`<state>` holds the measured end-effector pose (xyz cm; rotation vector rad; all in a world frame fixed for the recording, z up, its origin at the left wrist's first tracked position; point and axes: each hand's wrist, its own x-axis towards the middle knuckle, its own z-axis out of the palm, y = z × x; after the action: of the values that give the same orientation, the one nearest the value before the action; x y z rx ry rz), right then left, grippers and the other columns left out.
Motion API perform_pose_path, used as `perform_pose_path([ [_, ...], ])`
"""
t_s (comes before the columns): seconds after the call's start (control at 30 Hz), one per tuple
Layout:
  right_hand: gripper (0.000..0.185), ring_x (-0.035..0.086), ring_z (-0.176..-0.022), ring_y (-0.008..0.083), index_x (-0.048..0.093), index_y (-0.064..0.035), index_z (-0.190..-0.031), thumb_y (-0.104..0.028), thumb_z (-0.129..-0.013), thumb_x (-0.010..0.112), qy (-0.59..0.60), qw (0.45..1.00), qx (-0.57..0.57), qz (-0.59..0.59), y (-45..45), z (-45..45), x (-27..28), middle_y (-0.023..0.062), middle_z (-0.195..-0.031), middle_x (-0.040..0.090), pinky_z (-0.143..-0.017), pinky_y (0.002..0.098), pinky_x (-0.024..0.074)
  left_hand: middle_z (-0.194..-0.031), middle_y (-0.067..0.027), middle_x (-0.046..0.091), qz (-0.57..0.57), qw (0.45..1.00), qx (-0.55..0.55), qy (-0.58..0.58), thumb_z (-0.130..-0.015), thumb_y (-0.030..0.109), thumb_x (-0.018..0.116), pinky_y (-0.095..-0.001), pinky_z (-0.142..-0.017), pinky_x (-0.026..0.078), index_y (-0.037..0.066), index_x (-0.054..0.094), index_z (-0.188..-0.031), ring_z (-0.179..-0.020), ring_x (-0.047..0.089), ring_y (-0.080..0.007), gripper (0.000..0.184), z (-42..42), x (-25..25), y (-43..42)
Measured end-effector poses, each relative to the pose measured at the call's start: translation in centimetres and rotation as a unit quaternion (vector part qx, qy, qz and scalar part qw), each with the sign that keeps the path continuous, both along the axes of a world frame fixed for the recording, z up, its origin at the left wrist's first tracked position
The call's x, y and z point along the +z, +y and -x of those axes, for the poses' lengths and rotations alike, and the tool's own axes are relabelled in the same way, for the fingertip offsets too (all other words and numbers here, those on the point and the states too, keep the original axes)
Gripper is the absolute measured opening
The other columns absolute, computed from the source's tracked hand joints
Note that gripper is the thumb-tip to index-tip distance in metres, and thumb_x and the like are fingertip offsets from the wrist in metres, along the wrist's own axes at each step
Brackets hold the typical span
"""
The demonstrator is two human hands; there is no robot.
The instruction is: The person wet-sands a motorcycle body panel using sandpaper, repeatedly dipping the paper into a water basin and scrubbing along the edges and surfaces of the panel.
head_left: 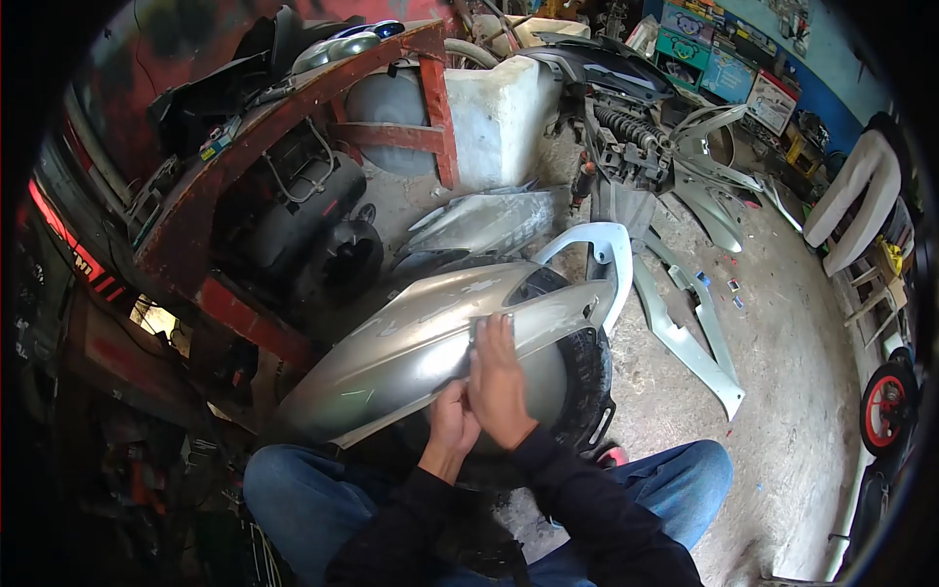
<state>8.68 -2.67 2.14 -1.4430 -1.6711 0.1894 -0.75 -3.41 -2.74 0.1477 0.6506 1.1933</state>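
A silver motorcycle body panel (391,338) lies before my knees, over a dark round support, with paler patches along its upper side. My right hand (500,386) rests on the panel, its fingers straight and close together. A small grey edge, like a piece of sandpaper (473,331), shows beside those fingertips; the rest is hidden under them. Close against its wrist, my left hand (453,419) is closed at the panel's lower edge, fingertips hidden. A pale curved grab rail (616,256) stands at the panel's right end.
More fairing panels (499,220) lie behind the work. A pale forked trim piece (675,328) lies on the concrete floor (782,391) at right. The red wooden bench (235,127) stands left, with a black tank beneath. A partly stripped motorcycle (631,137) is at the back.
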Motion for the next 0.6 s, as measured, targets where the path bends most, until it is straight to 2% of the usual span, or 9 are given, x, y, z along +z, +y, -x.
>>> perform_pose_path([
  [0.07,0.039,0.034,-0.136,0.0543,0.049,0.0157,-0.13,-0.003,-0.096,0.047,0.016,1.0,0.008,-0.015,1.6,-1.2,-1.3,0.0403,-0.139,0.042,-0.116,0.0506,0.028,-0.124,-0.019,0.061,-0.028,1.0,-0.002,0.0,-0.089,-0.003,0.043,-0.0473,-0.113,0.04,-0.01,0.055,-0.113,-0.122,0.057,-0.0307,0.028,-0.1,0.3,-0.2],
  [0.13,0.04,0.033,-0.136,0.0555,0.049,0.0154,-0.129,-0.003,-0.094,0.052,0.071,0.985,-0.154,-0.011,4.8,-4.0,-1.5,0.0393,-0.14,0.042,-0.116,0.0516,0.027,-0.126,-0.0184,0.061,-0.087,0.996,-0.001,-0.001,-0.094,0.005,0.039,-0.0406,-0.109,0.042,-0.009,0.056,-0.116,-0.12,0.058,-0.0271,0.031,-0.4,1.2,-0.2],
  [0.2,0.04,0.032,-0.137,0.0553,0.05,0.0148,-0.13,-0.003,-0.094,0.052,0.035,0.984,-0.174,-0.009,4.3,-2.8,-1.6,0.0398,-0.14,0.042,-0.116,0.0512,0.0269,-0.116,-0.0185,0.065,-0.075,0.996,0.016,-0.034,-0.09,-0.001,0.046,-0.0416,-0.103,0.049,-0.009,0.059,-0.106,-0.116,0.061,-0.0281,0.022,-0.5,0.9,0.0],
  [0.3,0.042,0.03,-0.139,0.0539,0.048,0.0159,-0.133,-0.004,-0.096,0.047,0.051,0.999,-0.012,0.004,1.1,-0.9,-0.8,0.0421,-0.141,0.038,-0.117,0.0495,0.0273,-0.116,-0.0198,0.064,-0.08,0.994,-0.036,-0.066,-0.088,-0.004,0.048,-0.0485,-0.112,0.043,-0.011,0.055,-0.112,-0.116,0.061,-0.032,0.026,1.3,-3.8,1.4],
  [0.33,0.042,0.03,-0.139,0.0539,0.048,0.0159,-0.133,-0.004,-0.096,0.047,0.052,0.999,-0.012,0.005,2.0,-2.0,-1.3,0.0421,-0.141,0.038,-0.117,0.0495,0.0273,-0.116,-0.0198,0.064,-0.079,0.994,-0.036,-0.065,-0.088,-0.004,0.048,-0.0485,-0.112,0.043,-0.011,0.055,-0.112,-0.116,0.061,-0.032,0.026,0.8,-1.7,0.9],
  [0.4,0.04,0.031,-0.139,0.053,0.051,0.014,-0.131,-0.006,-0.097,0.049,0.082,0.983,-0.161,0.033,4.9,-4.8,-1.3,0.0389,-0.143,0.039,-0.116,0.048,0.028,-0.116,-0.018,0.065,-0.086,0.996,0.012,-0.025,-0.091,0.0,0.045,-0.0412,-0.104,0.048,-0.01,0.059,-0.108,-0.114,0.062,-0.0278,0.024,-0.8,2.1,0.0],
  [0.47,0.04,0.031,-0.14,0.0516,0.051,0.0147,-0.131,-0.006,-0.097,0.049,0.071,0.981,-0.182,0.003,3.6,-2.2,-1.5,0.0395,-0.142,0.039,-0.116,0.0478,0.0277,-0.117,-0.0183,0.065,-0.095,0.995,0.002,-0.029,-0.091,0.0,0.045,-0.0413,-0.105,0.048,-0.011,0.059,-0.11,-0.115,0.062,-0.0276,0.026,-0.8,1.1,0.0],
  [0.53,0.039,0.035,-0.137,0.0525,0.052,0.0153,-0.129,-0.006,-0.096,0.049,0.044,0.998,-0.049,-0.023,0.9,0.2,-0.8,0.0409,-0.139,0.042,-0.115,0.0476,0.0297,-0.12,-0.021,0.063,-0.036,0.999,-0.011,-0.021,-0.089,-0.004,0.047,-0.0483,-0.112,0.042,-0.013,0.054,-0.117,-0.117,0.06,-0.0315,0.031,0.3,-0.9,0.6],
  [0.6,0.039,0.036,-0.135,0.0544,0.052,0.0157,-0.128,-0.006,-0.096,0.049,0.042,0.998,-0.038,-0.035,2.2,-1.6,-1.4,0.0415,-0.137,0.044,-0.115,0.0486,0.03,-0.121,-0.0206,0.062,-0.057,0.997,-0.039,-0.035,-0.088,-0.004,0.047,-0.0471,-0.112,0.042,-0.012,0.054,-0.118,-0.118,0.06,-0.0311,0.032,0.7,-0.9,0.6],
])
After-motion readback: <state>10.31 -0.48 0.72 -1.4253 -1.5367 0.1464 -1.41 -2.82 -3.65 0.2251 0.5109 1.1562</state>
